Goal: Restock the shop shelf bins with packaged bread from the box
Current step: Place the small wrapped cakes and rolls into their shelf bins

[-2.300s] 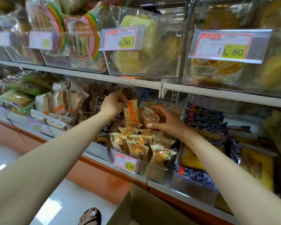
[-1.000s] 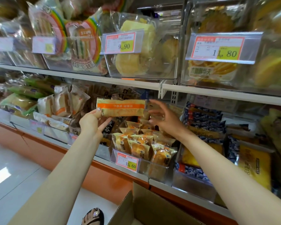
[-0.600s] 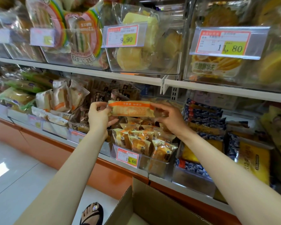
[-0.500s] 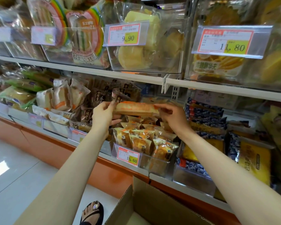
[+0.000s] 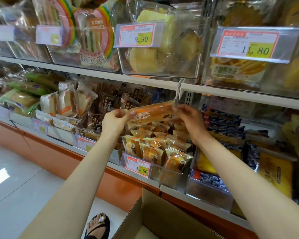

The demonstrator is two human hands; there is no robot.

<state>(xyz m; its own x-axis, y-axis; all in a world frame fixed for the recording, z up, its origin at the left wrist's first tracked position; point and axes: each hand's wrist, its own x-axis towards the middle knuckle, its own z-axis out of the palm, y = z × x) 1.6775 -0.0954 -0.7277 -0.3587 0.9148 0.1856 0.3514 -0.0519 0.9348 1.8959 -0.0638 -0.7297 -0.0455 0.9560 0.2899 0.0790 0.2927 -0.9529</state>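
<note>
Shop aisle, shelves (image 5: 93, 74) crammed with bagged bread in clear bins. Both hands are up at the lower row holding one long waffle bread pack (image 5: 152, 112) sideways. The left hand (image 5: 114, 121) pinches its 9 o'clock end and the right hand (image 5: 192, 121) pinches the 3 o'clock end, which sits a bit higher. The pack hangs just above the 15.60 bin (image 5: 167, 173) of small bread packs (image 5: 150, 150), at its 6 o'clock. An open cardboard box (image 5: 162, 219) sits at the frame's 6 o'clock.
</note>
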